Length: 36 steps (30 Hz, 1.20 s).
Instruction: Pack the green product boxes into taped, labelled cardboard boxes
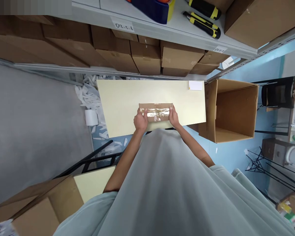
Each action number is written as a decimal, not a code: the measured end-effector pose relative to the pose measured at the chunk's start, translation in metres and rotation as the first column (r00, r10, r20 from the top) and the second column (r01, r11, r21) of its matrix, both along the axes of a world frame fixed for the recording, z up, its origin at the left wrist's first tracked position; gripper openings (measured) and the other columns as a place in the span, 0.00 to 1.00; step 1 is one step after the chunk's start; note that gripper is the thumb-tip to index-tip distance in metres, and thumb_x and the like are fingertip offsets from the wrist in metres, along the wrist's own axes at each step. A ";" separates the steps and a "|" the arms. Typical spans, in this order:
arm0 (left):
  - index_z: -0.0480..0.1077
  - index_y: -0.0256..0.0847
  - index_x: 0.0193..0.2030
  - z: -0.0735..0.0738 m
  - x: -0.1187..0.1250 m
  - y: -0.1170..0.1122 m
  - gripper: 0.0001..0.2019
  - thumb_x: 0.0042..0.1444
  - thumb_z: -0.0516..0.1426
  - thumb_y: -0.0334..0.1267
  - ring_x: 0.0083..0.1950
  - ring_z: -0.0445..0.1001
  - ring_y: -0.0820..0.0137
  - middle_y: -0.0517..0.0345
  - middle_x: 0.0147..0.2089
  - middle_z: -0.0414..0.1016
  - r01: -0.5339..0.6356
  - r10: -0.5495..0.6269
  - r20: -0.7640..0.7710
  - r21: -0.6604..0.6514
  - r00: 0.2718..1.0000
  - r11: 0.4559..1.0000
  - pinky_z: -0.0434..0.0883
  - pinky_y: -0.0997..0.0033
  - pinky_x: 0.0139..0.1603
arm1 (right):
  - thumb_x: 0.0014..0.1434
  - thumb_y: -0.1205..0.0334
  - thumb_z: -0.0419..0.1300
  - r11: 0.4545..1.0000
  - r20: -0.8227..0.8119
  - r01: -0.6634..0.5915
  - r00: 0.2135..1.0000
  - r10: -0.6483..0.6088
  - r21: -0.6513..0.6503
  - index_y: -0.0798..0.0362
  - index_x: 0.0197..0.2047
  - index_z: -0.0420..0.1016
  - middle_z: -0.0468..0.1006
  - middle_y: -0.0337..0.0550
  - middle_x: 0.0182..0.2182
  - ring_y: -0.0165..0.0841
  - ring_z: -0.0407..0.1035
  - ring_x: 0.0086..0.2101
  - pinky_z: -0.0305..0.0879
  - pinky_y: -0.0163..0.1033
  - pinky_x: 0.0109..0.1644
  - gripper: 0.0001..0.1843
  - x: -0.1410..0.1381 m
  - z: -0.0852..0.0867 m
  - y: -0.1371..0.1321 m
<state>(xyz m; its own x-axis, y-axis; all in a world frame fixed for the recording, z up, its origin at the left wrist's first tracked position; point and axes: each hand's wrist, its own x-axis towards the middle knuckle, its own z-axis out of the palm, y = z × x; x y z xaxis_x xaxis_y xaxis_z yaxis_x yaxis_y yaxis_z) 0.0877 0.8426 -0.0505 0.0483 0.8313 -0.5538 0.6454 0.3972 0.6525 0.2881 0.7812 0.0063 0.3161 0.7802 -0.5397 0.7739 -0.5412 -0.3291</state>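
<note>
A small brown cardboard parcel (156,111), wrapped with shiny clear tape, lies on a pale yellow table (123,101) near its front edge. My left hand (140,120) grips the parcel's left end, thumb on top. My right hand (174,117) grips its right end the same way. Both hands are closed on it. A white slip of paper (195,86) lies at the table's far right corner.
An open, empty cardboard box (232,109) stands right of the table. Shelves behind hold several brown boxes (182,57); the upper shelf carries a blue tape dispenser (153,9) and yellow-black box cutters (204,23). Torn white paper and a paper roll (91,117) litter the floor left.
</note>
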 end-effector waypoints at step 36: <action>0.75 0.39 0.65 -0.019 -0.014 -0.016 0.24 0.62 0.64 0.36 0.62 0.87 0.53 0.39 0.67 0.84 0.009 0.013 0.228 -0.097 0.974 0.995 0.80 0.52 0.67 | 0.67 0.68 0.67 0.915 -0.220 0.365 0.920 -0.325 0.173 0.53 0.67 0.81 0.86 0.54 0.63 0.43 0.86 0.56 0.83 0.47 0.62 0.26 0.060 -0.036 -0.053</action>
<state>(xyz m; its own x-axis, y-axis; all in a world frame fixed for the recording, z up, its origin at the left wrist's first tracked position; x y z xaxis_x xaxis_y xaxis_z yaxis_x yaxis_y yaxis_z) 0.0737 0.8267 -0.0698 0.1809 0.7746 -0.6060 0.4835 0.4665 0.7407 0.3479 0.7278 -0.0300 0.4969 0.7401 -0.4530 0.4662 -0.6680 -0.5800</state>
